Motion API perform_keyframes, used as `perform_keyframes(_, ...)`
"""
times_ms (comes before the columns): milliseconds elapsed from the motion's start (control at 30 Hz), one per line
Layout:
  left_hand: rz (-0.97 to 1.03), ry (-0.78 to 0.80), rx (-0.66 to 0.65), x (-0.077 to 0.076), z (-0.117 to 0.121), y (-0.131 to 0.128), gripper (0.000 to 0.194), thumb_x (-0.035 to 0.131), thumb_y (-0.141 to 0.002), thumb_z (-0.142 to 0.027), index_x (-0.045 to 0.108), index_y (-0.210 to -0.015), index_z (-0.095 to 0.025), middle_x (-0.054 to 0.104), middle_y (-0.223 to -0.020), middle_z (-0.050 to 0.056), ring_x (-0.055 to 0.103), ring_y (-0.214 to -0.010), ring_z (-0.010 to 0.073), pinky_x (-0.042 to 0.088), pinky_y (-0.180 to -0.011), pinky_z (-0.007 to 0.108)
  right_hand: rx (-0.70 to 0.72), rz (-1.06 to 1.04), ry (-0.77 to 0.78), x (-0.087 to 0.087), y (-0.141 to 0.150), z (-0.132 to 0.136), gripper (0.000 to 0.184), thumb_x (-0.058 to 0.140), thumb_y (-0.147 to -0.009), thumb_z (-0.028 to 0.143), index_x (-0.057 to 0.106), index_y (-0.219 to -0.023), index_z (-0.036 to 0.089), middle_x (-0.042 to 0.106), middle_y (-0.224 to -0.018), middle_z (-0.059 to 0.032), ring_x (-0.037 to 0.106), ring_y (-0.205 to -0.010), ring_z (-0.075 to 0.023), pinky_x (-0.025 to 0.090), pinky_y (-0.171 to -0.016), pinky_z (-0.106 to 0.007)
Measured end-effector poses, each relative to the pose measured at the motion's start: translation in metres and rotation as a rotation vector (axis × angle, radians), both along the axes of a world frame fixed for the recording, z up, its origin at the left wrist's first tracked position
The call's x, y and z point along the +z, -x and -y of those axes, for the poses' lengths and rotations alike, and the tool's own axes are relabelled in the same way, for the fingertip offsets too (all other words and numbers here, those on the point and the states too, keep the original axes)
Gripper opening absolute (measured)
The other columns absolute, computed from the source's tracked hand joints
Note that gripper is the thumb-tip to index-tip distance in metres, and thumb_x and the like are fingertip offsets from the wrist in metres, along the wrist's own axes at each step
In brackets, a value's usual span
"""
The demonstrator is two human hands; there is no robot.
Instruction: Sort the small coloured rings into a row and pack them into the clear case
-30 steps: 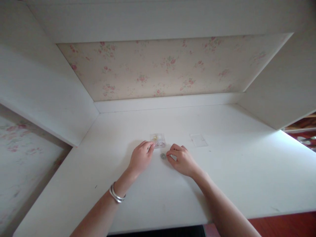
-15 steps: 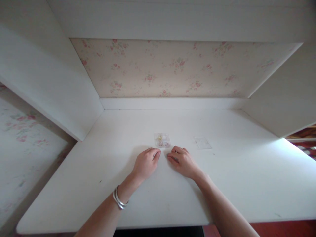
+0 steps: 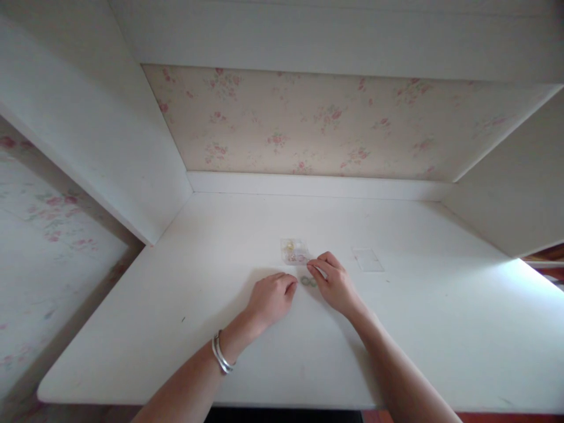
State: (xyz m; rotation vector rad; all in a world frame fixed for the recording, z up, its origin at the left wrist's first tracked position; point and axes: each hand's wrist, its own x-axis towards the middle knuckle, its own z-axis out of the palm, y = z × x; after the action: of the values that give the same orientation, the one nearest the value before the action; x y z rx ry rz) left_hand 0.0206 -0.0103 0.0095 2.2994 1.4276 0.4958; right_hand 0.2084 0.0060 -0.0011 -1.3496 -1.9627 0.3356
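A small clear compartment box (image 3: 295,262) lies on the white desk, with yellowish and pinkish ring-like bits in its compartments. Two small greenish rings (image 3: 309,281) rest side by side just in front of it. My left hand (image 3: 274,298) lies on the desk to the left of these rings, thumb and fingers closed together; whatever may be between them is hidden. Over the rings, my right hand (image 3: 331,282) is pinched, its fingertips by the box's front right corner. What that pinch holds is too small to make out.
A flat clear square lid (image 3: 369,259) lies to the right of the box. A short dark sliver (image 3: 183,319) is on the desk at the left. Behind the white desk (image 3: 247,223) stands a floral-papered back panel (image 3: 317,123), with side panels at both ends.
My right hand has lifted slightly up toward the box's corner, and two greenish rings now show beneath it. My left hand stays closed on the desk. The view has shifted a little.
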Motion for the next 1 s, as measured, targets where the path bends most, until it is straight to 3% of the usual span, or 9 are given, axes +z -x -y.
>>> perform_keyframes(267, -0.009, 0.034, 0.019, 0.000, -0.001, -0.001, 0.023, 0.043, -0.091, -0.027, 0.065, -0.095, -0.027, 0.069, -0.095, 0.000, 0.063, -0.089, 0.0168, 0.046, -0.076, 0.026, -0.061, 0.124, -0.015, -0.002, 0.002, -0.021, 0.025, 0.042, -0.093, 0.029, 0.066, -0.096, 0.022, 0.052, -0.087, -0.0046, 0.054, -0.071, -0.0140, 0.044, -0.068, -0.026)
perform_keyframes(567, 0.013, 0.032, 0.010, 0.000, 0.000, -0.002, 0.024, 0.042, -0.091, -0.027, 0.066, -0.095, -0.025, 0.069, -0.094, 0.000, 0.062, -0.088, 0.0167, 0.046, -0.078, 0.027, -0.230, -0.037, -0.048, 0.003, -0.024, -0.012, 0.027, 0.045, -0.091, 0.037, 0.068, -0.091, 0.022, 0.055, -0.082, -0.0039, 0.054, -0.069, -0.0141, 0.042, -0.059, -0.025)
perform_keyframes(1000, 0.007, 0.001, 0.000, 0.002, 0.000, -0.015, 0.023, 0.044, -0.091, -0.028, 0.064, -0.103, -0.026, 0.067, -0.099, 0.000, 0.062, -0.090, 0.0151, 0.047, -0.079, 0.025, -0.175, -0.039, -0.014, 0.000, -0.025, -0.003, 0.026, 0.046, -0.090, 0.034, 0.069, -0.089, 0.023, 0.056, -0.080, -0.0032, 0.055, -0.067, -0.0136, 0.043, -0.063, -0.025)
